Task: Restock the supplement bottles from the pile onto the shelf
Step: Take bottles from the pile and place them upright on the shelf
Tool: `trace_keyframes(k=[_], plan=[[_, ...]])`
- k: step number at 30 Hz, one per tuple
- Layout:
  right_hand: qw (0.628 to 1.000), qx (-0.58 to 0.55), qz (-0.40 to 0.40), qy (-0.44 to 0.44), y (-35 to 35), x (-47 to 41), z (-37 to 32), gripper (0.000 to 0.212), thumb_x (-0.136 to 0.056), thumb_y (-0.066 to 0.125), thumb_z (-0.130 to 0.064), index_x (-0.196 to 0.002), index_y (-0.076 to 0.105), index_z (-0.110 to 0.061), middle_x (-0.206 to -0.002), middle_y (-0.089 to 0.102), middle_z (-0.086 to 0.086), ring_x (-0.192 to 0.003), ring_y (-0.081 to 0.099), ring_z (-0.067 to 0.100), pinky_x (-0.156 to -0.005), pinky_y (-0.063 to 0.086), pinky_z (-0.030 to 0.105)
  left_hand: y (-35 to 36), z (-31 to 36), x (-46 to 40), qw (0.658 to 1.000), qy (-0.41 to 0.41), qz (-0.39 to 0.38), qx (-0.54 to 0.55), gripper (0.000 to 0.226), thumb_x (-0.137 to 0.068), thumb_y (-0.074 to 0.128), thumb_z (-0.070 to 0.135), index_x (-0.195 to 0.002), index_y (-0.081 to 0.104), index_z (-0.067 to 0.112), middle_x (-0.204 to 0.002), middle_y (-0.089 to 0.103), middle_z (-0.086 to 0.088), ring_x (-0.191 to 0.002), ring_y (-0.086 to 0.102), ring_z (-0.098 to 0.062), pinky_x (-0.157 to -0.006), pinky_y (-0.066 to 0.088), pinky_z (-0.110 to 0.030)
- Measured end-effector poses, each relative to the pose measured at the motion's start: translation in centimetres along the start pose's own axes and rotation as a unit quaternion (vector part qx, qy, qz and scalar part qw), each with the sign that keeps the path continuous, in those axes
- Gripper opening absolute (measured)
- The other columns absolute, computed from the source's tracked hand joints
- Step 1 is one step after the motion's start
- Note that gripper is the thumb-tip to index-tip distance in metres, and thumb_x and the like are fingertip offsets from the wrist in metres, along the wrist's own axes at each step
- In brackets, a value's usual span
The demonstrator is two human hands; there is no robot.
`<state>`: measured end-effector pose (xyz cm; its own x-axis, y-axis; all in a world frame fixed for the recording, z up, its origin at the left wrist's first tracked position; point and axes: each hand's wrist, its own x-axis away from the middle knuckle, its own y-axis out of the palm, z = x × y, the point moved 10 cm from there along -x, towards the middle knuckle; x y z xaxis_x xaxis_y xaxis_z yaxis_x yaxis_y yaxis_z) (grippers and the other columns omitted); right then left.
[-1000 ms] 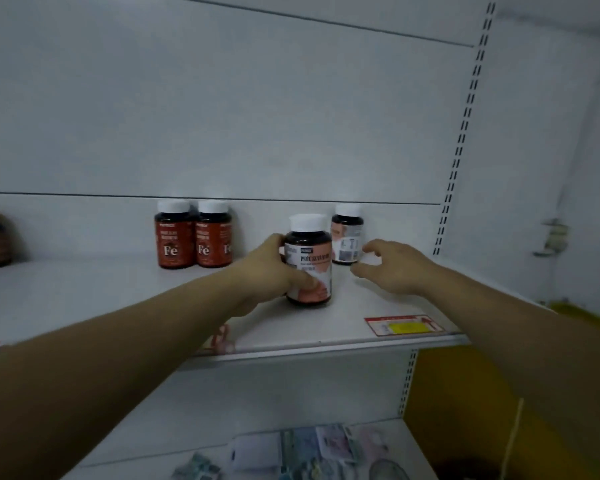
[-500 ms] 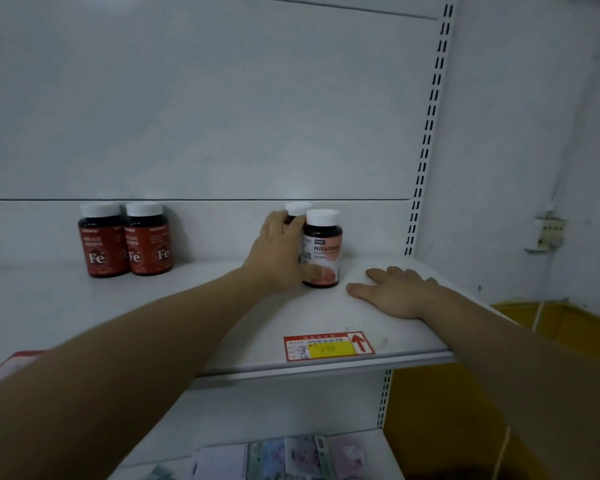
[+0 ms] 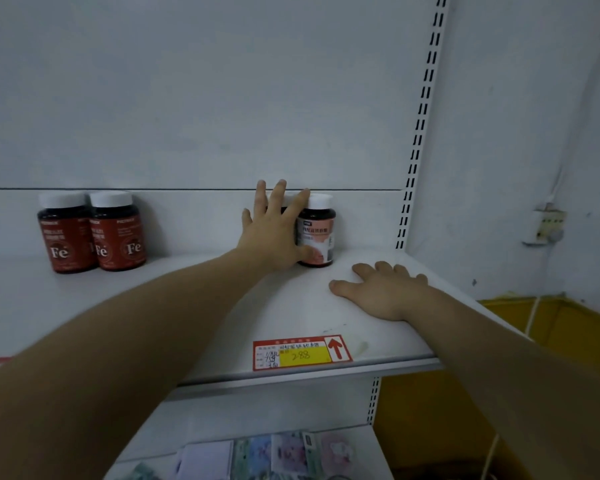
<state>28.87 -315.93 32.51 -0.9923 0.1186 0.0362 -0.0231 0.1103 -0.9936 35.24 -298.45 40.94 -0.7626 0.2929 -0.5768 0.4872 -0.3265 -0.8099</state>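
Pink-labelled bottle (image 3: 316, 230) stood upright at the back of the shelf (image 3: 222, 306), just right of the price tag (image 3: 302, 353); left hand (image 3: 274, 233) splayed open against it, right hand (image 3: 383, 292) flat, empty; risk: careless withdrawal tips it into the half-hidden bottle behind.

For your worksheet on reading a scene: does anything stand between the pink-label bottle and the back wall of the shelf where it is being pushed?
Nothing visible does. The pink-label bottle stands close to the back wall, left hand against its left side. Another bottle shows only partly behind that hand's fingers. The right hand lies flat on the shelf, in front.
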Motion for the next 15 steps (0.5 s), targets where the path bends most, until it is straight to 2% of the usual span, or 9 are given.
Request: trace_keyframes(k=[6, 10, 15], plan=[[1.0, 0.004, -0.004, -0.002, 0.0, 0.0, -0.1, 0.089, -0.074, 0.019, -0.086, -0.149, 0.015, -0.038, -0.158, 0.014, 0.004, -0.143, 0.012, 0.033, -0.111, 0.01, 0.057, 0.5, 0.7, -0.7, 0.999, -0.045, 0.021, -0.007, 0.103, -0.067, 0.068, 0.06, -0.145, 0.006, 0.035, -0.155, -0.009, -0.001, -0.139, -0.024, -0.034, -0.111, 0.009, -0.061], [1.0, -0.002, -0.002, -0.003, -0.1, 0.0, -0.2, 0.089, -0.074, 0.021, -0.085, -0.149, 0.016, -0.038, -0.158, 0.015, 0.004, -0.142, 0.013, 0.033, -0.111, 0.01, 0.057, 0.7, 0.6, -0.5, 0.999, -0.04, 0.024, -0.02, 0.105, -0.068, 0.067, 0.062, -0.145, 0.0, 0.037, -0.155, -0.013, 0.001, -0.139, -0.025, -0.033, -0.109, 0.009, -0.063], [1.0, -0.022, 0.001, 0.006, -0.4, 0.1, 0.1, 0.095, -0.068, 0.025, -0.089, -0.148, 0.022, -0.038, -0.157, 0.02, 0.003, -0.141, 0.018, 0.032, -0.111, 0.014, 0.055, -0.8, 0.1, 0.6, 1.0, -0.021, 0.002, -0.009, 0.106, -0.07, 0.058, 0.071, -0.146, -0.008, 0.04, -0.155, -0.022, 0.004, -0.14, -0.025, -0.028, -0.11, 0.001, -0.06]])
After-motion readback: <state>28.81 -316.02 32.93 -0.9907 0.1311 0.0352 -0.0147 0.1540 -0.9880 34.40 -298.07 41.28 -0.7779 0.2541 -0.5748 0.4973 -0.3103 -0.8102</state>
